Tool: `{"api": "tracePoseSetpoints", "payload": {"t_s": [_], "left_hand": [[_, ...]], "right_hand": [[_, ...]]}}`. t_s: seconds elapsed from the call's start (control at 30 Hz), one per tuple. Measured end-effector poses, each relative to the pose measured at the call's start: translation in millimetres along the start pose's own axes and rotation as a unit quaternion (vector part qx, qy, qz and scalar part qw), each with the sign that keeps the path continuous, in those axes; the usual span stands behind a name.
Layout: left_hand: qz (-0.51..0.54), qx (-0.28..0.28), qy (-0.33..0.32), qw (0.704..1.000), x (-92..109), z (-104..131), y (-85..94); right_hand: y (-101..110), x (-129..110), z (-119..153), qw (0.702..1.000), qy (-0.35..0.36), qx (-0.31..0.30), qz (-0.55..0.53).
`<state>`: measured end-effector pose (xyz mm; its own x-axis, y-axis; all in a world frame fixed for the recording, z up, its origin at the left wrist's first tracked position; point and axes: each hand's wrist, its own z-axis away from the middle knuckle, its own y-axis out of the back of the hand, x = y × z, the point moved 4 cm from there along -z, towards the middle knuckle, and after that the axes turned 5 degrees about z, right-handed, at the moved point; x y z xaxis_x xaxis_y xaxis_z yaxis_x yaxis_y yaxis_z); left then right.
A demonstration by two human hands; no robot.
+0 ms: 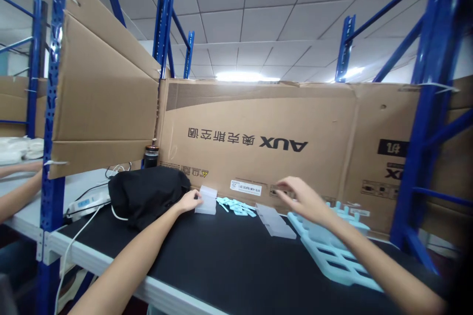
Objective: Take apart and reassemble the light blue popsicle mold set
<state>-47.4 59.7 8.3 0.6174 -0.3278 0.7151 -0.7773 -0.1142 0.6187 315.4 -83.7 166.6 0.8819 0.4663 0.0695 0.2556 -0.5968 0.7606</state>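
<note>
My left hand [189,201] is closed at the left edge of a translucent plastic case [207,206], its fingers bent against it; the case rests on the black table top. Just right of it lies a loose pile of light-blue plastic sticks [238,206]. My right hand [303,200] hovers in the air with its fingers apart and nothing visible in them. Below and left of it is a second translucent plastic case [275,221], lying flat. A light-blue rack [332,268] with slots and upright pegs stands beneath my right forearm, which partly hides it.
A black cloth bag [148,194] sits at the left, near a white power strip [88,202] with cables and a dark jar [151,156]. Cardboard panels [240,113] wall the back and left. Blue rack posts [424,123] flank the table. Another person's arms [20,182] show at far left.
</note>
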Motion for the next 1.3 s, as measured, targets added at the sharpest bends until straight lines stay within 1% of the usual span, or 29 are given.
{"api": "tracePoseSetpoints", "payload": {"t_s": [0.07,0.1,0.13,0.17,0.23,0.27,0.33,0.4,0.47,0.57,0.6,0.63,0.77,0.83,1.03,1.2,1.3], "left_hand": [[0.003,0.002,0.002,1.0,0,0,0.1],[0.004,0.002,0.002,1.0,1,0,0.1],[0.004,0.002,0.003,1.0,1,0,0.0],[0.005,0.002,0.004,1.0,2,0,0.0],[0.003,0.003,0.006,1.0,3,1,0.1],[0.001,0.004,0.006,1.0,3,1,0.4],[-0.003,0.004,0.005,1.0,4,2,0.9],[-0.007,0.003,0.001,1.0,5,3,1.3],[-0.009,0.003,-0.002,1.0,4,3,1.4],[-0.008,0.005,0.001,1.0,3,2,1.2],[-0.008,0.006,0.002,1.0,2,2,1.2],[-0.007,0.006,0.004,1.0,2,2,1.2],[-0.005,0.006,0.005,1.0,3,2,2.0],[-0.003,0.007,0.002,1.0,5,3,2.6],[0.006,0.01,-0.004,1.0,9,7,3.2],[0.009,0.017,-0.003,1.0,8,7,3.3],[0.008,0.015,-0.004,1.0,6,4,2.1]], "right_hand": [[22,47,35,0.995,-0.092,0.037,0.03],[27,70,54,0.987,-0.148,0.044,0.039],[27,92,74,0.978,-0.2,0.037,0.039],[24,109,93,0.97,-0.241,0.029,0.032],[10,135,125,0.958,-0.288,0.009,0.013],[1,143,137,0.956,-0.294,0.004,0.004],[-18,154,154,0.954,-0.298,-0.009,-0.013],[-34,159,161,0.952,-0.303,-0.021,-0.026],[-43,162,163,0.948,-0.316,-0.025,-0.027],[-45,165,163,0.938,-0.347,-0.02,-0.004],[-45,166,162,0.933,-0.359,-0.028,0.004],[-44,165,161,0.928,-0.37,-0.047,0.012],[-42,156,153,0.907,-0.385,-0.16,0.054],[-39,149,149,0.899,-0.389,-0.181,0.089],[-37,131,146,0.895,-0.375,-0.184,0.154],[-37,126,148,0.897,-0.374,-0.166,0.167],[-36,123,148,0.897,-0.374,-0.167,0.167]]}}
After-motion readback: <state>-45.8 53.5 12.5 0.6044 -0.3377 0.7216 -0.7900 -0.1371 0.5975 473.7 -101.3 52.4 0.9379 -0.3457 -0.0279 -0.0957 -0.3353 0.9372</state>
